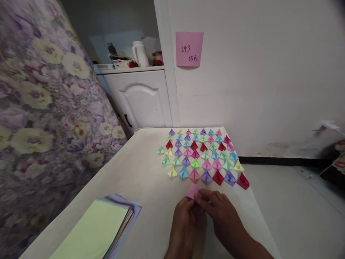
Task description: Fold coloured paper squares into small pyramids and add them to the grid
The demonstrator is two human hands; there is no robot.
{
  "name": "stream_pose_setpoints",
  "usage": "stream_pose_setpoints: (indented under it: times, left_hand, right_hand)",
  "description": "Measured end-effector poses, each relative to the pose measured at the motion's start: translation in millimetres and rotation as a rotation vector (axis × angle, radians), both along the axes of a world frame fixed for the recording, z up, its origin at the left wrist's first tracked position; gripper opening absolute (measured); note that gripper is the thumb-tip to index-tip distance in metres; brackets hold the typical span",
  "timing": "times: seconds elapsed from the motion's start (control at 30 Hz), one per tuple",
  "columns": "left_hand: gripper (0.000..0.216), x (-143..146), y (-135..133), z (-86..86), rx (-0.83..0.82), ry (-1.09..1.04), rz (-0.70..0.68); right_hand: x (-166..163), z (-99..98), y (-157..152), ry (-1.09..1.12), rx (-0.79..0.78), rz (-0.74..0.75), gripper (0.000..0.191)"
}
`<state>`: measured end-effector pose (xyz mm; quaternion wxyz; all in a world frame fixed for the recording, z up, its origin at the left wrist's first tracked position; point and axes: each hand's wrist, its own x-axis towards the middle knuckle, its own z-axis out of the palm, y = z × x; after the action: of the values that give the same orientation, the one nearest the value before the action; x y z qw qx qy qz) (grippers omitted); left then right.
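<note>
A small piece of pink paper (193,190) is held up between both hands, over the near part of the table. My left hand (185,216) grips its lower left side, fingers closed. From the right, my right hand (219,207) pinches the paper's right edge; the fingertips of both hands nearly meet and partly cover it. How far the paper is folded I cannot tell. Just beyond the hands stand rows of small folded paper pieces in many colours, among them a purple one (207,177) and a dark red one (218,177).
A stack of coloured paper (91,230), pale yellow on top, lies at the table's left front. The cream-covered table (140,172) meets the wall at its far end. A floral curtain (35,93) hangs on the left. A pink note (189,49) sticks to the wall.
</note>
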<state>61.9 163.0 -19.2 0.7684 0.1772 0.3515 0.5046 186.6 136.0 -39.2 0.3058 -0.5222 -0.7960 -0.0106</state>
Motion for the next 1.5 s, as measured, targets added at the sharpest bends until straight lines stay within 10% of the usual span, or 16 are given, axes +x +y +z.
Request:
stream_pose_setpoints:
  times: [0.43,0.77,1.5]
  left_hand:
    - [0.021,-7,5,-3.7,0.031,0.129,-0.021]
    - [0.025,4,-1,-1.6,0.189,0.409,-0.068]
    - [0.027,2,0,-3.0,0.158,0.332,-0.105]
  right_hand:
    - [-4,4.6,-4,0.406,0.002,0.054,0.036]
    - [1,13.2,11,1.364,-0.633,-0.247,0.037]
    - [2,6.8,13,1.317,-0.739,-0.064,0.024]
